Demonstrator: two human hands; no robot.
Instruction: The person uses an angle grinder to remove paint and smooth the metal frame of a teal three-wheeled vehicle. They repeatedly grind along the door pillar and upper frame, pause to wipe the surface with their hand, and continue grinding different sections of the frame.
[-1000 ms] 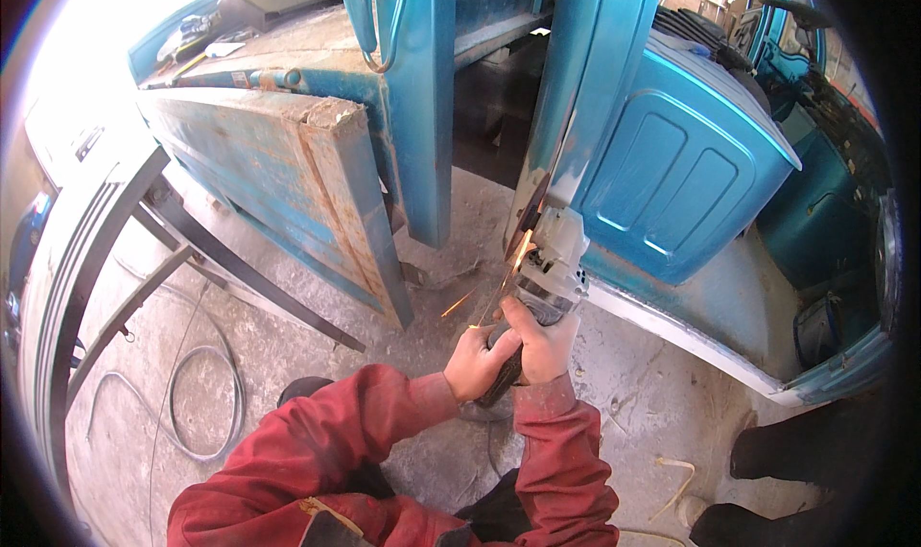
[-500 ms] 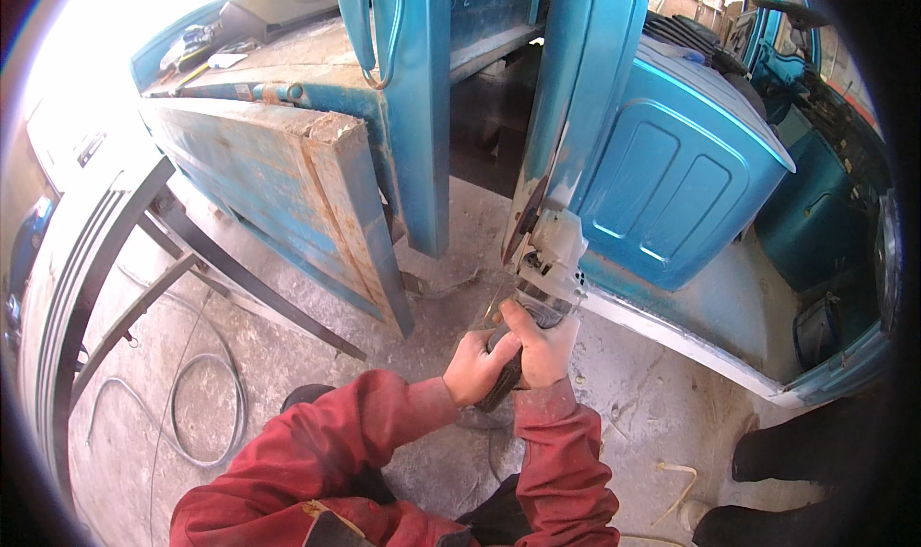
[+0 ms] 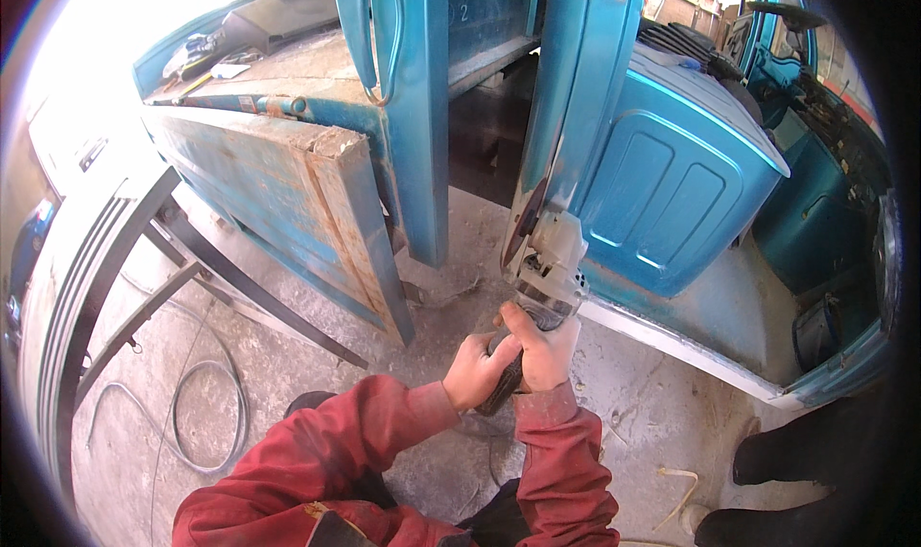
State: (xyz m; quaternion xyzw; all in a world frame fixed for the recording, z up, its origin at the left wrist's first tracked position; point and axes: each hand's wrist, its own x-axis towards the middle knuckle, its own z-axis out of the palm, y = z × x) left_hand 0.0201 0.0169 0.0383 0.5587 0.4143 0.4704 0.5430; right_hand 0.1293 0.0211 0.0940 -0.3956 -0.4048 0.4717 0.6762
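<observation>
Both hands are wrapped around the dark, dusty body of an angle grinder (image 3: 551, 249). Its pale, dust-covered head points away from me, with a thin brown disc on its left side. The disc stands edge-on beside the lower end of a blue vehicle pillar (image 3: 587, 86), where bare metal shows through the paint; whether it touches cannot be made out. My left hand (image 3: 480, 367) grips the rear of the body. My right hand (image 3: 540, 344) closes around it farther forward, near the head. The palms and undersides of the fingers are hidden.
A lowered blue side panel (image 3: 278, 202) hangs at the left, beside a dark metal frame (image 3: 144, 307). A looped hose (image 3: 240, 413) lies on the dusty floor. The blue cab seat base (image 3: 672, 192) and white door sill (image 3: 681, 350) are at right. Another person's dark legs (image 3: 791, 446) stand lower right.
The view has shifted very slightly. Both hands keep the same hold on the angle grinder, and its disc has barely moved along the pillar's foot.
</observation>
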